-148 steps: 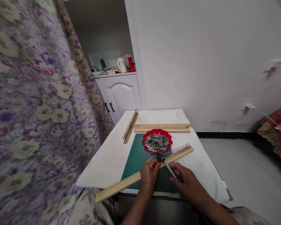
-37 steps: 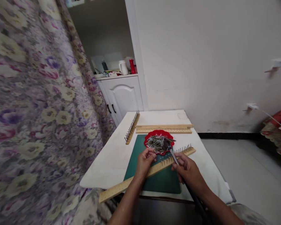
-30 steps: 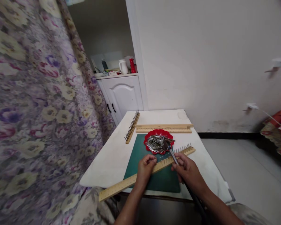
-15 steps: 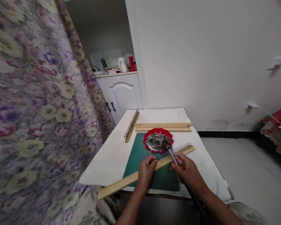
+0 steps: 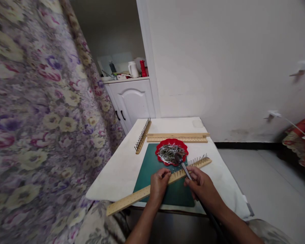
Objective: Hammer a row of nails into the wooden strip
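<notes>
A long pale wooden strip [image 5: 132, 200] lies slanted across the green cutting mat [image 5: 179, 196], its lower left end past the table edge. Nails [image 5: 197, 161] stand in a row along its right part, some leaning; small holes dot the left part. Over the strip's middle, my left hand [image 5: 159, 184] is closed in a pinch on what looks like a nail, mostly hidden by the fingers. My right hand [image 5: 204, 184] grips a hammer [image 5: 184, 167] by its shaft. The hammer's head is raised, overlapping the lower right of a red scalloped dish [image 5: 165, 142] full of loose nails [image 5: 167, 154].
Another strip with upright nails [image 5: 143, 137] lies at the table's back left. Behind the dish are more wooden strips [image 5: 178, 139]. A white cloth [image 5: 112, 179] covers the table. A flowered curtain [image 5: 53, 118] hangs at the left; a white wall [image 5: 218, 67] rises behind.
The hammer's head has shifted slightly to the left, with my right hand turning a little. My left hand and the wooden strip stay where they were.
</notes>
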`<state>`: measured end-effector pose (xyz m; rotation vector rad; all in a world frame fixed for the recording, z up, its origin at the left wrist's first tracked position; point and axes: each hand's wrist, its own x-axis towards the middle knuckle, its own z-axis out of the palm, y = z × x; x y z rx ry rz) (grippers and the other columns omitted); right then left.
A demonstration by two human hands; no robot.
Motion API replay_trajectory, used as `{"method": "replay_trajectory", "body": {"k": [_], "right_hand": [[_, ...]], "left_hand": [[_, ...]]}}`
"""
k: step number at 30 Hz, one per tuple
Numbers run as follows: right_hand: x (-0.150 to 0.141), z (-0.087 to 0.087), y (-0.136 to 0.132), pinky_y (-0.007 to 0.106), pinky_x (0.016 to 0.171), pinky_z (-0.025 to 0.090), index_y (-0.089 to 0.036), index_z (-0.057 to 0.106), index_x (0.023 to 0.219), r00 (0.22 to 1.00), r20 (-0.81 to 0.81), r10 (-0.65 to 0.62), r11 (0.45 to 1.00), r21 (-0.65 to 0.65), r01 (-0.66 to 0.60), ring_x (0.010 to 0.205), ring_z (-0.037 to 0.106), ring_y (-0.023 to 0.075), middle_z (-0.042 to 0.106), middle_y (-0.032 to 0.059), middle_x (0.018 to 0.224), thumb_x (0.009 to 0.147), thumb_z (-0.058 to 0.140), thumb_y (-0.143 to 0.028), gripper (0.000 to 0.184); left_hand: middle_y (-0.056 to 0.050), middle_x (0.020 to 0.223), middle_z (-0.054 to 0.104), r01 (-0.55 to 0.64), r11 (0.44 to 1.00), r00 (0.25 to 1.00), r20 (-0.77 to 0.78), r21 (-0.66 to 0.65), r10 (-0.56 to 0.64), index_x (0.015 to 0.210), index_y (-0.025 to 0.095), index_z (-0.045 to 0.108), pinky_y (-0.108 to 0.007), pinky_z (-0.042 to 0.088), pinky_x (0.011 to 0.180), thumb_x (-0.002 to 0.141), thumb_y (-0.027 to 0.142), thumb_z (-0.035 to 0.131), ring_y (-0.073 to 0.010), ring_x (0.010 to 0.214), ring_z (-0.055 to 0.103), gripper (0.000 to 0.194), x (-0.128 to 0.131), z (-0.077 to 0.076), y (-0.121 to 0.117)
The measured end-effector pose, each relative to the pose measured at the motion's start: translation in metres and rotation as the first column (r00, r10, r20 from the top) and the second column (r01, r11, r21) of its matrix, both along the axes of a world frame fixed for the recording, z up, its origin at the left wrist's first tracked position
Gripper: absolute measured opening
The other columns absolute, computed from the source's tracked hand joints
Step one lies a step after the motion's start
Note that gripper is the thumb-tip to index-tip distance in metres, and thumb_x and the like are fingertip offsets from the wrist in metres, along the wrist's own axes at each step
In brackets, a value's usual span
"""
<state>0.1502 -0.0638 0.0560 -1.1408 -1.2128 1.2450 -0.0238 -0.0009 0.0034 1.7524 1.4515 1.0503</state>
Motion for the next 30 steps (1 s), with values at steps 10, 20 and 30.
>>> {"method": "replay_trajectory", "body": {"k": [10, 20, 30], "right_hand": [[-0.003, 0.002, -0.003, 0.015, 0.03, 0.032, -0.019, 0.051, 0.105, 0.999, -0.006, 0.049, 0.998, -0.029, -0.049, 0.033, 0.04, 0.004, 0.059, -0.0064, 0.064, 0.078, 0.052, -0.019, 0.027], [-0.01, 0.0, -0.008, 0.015, 0.03, 0.036, -0.02, 0.053, 0.105, 0.992, 0.047, 0.117, 0.993, -0.034, -0.115, 0.035, 0.041, 0.0052, 0.057, -0.0072, 0.063, 0.076, 0.05, -0.014, 0.029], [-0.011, 0.006, -0.012, 0.017, 0.03, 0.036, -0.022, 0.056, 0.104, 0.991, 0.083, 0.109, 0.993, -0.047, -0.105, 0.032, 0.042, 0.0067, 0.058, -0.0066, 0.061, 0.074, 0.052, -0.016, 0.031]], "left_hand": [[-0.001, 0.074, 0.062, 0.007, 0.997, 0.998, -0.063, 0.078, -0.002, 0.074, 0.017, 0.066, -0.023, 0.04, 0.063, 0.075, 0.025, 0.055, -0.0141, 0.067, 0.057, 0.014, 0.0, -0.004, 0.004], [0.003, 0.065, 0.051, 0.02, 0.995, 0.995, -0.095, 0.101, -0.011, 0.063, 0.016, 0.059, -0.021, 0.032, 0.057, 0.076, 0.025, 0.054, -0.0109, 0.061, 0.048, 0.016, 0.0, -0.009, 0.005], [0.003, 0.064, 0.049, 0.023, 0.995, 0.996, -0.091, 0.097, -0.014, 0.063, 0.016, 0.059, -0.02, 0.03, 0.056, 0.076, 0.025, 0.053, -0.0108, 0.06, 0.046, 0.017, 0.001, -0.008, 0.004]]}}
